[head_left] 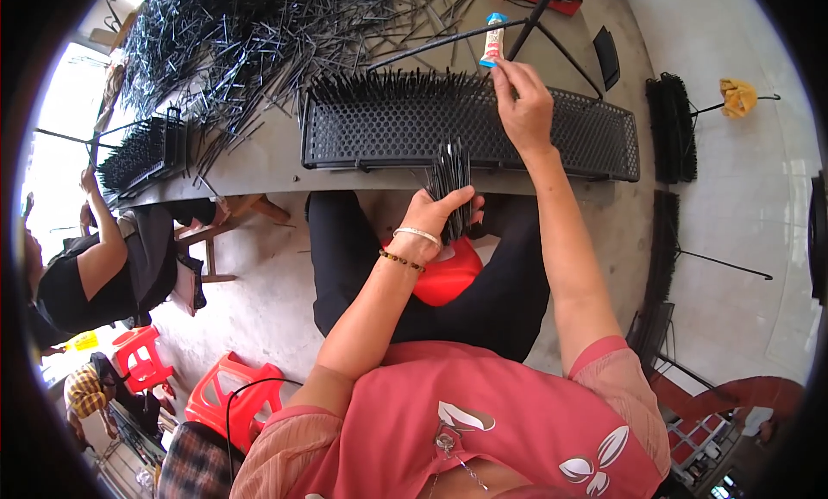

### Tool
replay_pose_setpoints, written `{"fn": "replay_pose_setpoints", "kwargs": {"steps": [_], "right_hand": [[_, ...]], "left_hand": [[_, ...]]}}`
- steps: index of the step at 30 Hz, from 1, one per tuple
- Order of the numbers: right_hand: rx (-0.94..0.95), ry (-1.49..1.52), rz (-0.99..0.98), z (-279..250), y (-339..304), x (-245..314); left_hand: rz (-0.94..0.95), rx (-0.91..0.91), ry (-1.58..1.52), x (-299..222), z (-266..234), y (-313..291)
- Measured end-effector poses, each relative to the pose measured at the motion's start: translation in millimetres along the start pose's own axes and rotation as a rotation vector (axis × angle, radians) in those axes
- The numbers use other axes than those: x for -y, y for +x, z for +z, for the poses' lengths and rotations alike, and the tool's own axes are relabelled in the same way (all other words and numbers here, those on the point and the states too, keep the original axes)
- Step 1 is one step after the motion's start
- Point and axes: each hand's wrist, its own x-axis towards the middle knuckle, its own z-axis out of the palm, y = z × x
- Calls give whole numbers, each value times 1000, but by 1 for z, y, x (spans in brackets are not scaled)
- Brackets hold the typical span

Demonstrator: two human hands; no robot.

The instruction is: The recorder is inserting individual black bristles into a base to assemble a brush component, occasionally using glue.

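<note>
My left hand (440, 213) is closed around a bundle of thin black sticks (450, 167), held upright in front of the table's near edge. Over the long black perforated rack (552, 128), my right hand (523, 104) has its thumb and forefinger pinched together. What sits between those fingertips is too small to make out. Just beyond them is a small white and blue packet (493, 42); whether the fingers touch it I cannot tell. A row of black sticks (397, 87) stands along the rack's far side, left of my right hand.
A large heap of loose black sticks (233, 42) covers the table's far left. Black metal bars (526, 29) cross behind the rack. Another person (103, 249) works at the left beside a smaller rack (147, 154). Red stools (228, 395) stand behind, and filled racks (671, 128) line the right.
</note>
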Motion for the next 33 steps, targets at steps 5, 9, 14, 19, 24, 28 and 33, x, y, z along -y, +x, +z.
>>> {"fn": "replay_pose_setpoints", "kwargs": {"steps": [5,9,14,19,24,28,33], "right_hand": [[511,480,695,-37,-28,38],[685,533,742,-46,-55,53],[615,762,1010,-57,-56,60],[609,848,1069,-64,-58,55],[512,803,1034,-66,-56,56],[170,644,717,-59,-32,49],[23,469,433,-26,-4,36]], "left_hand": [[31,-20,-25,-1,-2,1],[49,12,-32,4,-5,5],[104,34,-5,8,-3,3],[97,52,7,9,2,-1],[35,-8,22,8,3,-1],[80,-41,-45,12,-2,4],[81,-54,-71,17,0,7]]}}
